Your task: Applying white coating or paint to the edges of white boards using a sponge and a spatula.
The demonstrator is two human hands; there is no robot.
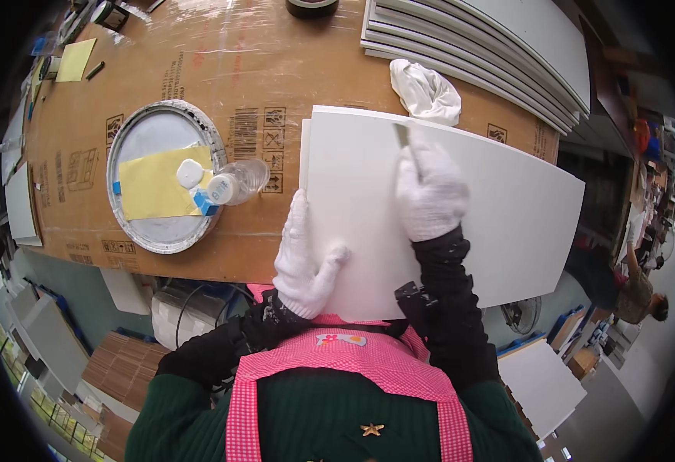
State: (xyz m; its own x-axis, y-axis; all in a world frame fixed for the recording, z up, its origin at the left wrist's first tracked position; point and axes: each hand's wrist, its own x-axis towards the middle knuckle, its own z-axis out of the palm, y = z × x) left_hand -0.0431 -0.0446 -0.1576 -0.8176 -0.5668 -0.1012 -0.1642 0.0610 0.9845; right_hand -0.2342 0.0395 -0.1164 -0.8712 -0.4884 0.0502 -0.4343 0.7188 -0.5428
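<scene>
Pressing down on the white panel (460, 208), both gloved hands are seen at work on the cardboard-covered surface (291, 69). The panel is laid flat across the near edge of that surface, its right end overhanging. The left hand (303, 262) is set at the panel's near left edge, fingers stretched along the side and the thumb spread onto the top face: an open, bracing grip, nothing enclosed. The right hand (428, 192) is reached farther up the panel, forearm in a black sleeve running straight from the body, wrist level, fingers curled and closed on a small grey tool (401, 135) whose tip is held against the panel near its far edge. A crumpled white cloth (426, 92) is lying just beyond that far edge. Left of the panel, a round metal lid (160, 177) is seen, with yellow paper (152, 185) and a small clear bottle (237, 181) on it.
</scene>
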